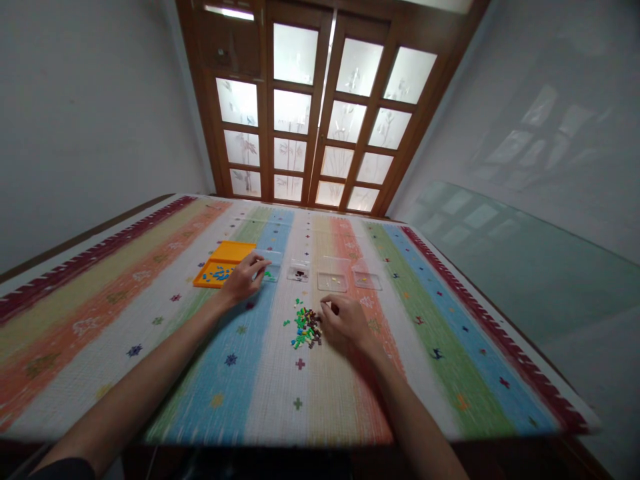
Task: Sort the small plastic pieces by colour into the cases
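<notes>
My left hand [245,275] is over the clear box [276,260] with green pieces [269,274] in it. Its fingers are pinched together, and whatever may be between them is too small to make out. Beside the loose pile of small green, brown, blue and yellow pieces [306,327] is my right hand [345,319], at the pile's right edge. Thumb and forefinger meet there, and I cannot make out anything between them. An open orange box [233,249] holds blue pieces [220,273], partly behind my left hand.
Three more clear boxes stand in the row: one with dark pieces [299,274], one with a few pale pieces [333,283], and another at the right [367,280]. A striped cloth [280,393] covers the table. Wooden glazed doors [320,107] rise beyond it.
</notes>
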A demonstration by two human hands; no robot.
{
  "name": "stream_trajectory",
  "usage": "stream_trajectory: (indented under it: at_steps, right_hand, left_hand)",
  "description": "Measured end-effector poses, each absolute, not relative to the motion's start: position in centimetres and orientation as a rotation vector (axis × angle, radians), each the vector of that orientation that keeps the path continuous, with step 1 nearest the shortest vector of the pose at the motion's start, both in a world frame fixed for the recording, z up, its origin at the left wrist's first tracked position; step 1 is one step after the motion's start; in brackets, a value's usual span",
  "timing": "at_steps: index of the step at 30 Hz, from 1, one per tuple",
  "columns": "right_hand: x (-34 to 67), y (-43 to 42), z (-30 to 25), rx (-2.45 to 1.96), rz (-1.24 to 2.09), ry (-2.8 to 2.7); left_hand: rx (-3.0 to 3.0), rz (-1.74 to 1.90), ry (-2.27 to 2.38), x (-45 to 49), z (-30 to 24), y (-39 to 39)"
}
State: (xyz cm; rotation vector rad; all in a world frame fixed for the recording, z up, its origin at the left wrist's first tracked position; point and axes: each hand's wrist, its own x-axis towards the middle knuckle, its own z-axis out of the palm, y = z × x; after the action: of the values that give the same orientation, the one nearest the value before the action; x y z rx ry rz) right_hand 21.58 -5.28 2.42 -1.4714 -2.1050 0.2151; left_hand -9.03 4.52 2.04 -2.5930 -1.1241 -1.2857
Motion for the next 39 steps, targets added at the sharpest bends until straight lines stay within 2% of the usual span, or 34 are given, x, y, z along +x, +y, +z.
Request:
stream_trajectory:
  at_steps: [5, 11, 22, 31, 39]
  right_hand:
    - [21.2, -5.6, 2.6, -1.395, 0.412, -2.227]
    - [20.9, -6.0, 2.6, -1.457, 0.405, -2.307]
    - [20.8, -5.6, 1.9, -1.469, 0.393, -2.343]
    - [20.8, -4.4, 1.9, -1.422, 0.493, -2.191]
    - [19.2, 0.9, 3.9, -1.464, 0.260, -2.238]
  left_hand:
    - [-2.685, -1.265, -1.046, -7.2, 2.7, 1.6]
    - [-2.854, -1.264, -0.827, -4.5, 1.5, -1.2]
    - [-2.938, -1.259, -1.008, -4.5, -0.4, -3.3]
    - [-2.963, -1.083, -0.970, -4.4, -0.1, -3.4]
    - [-2.949, -1.045, -0.988, -4.6, -0.2, -3.2]
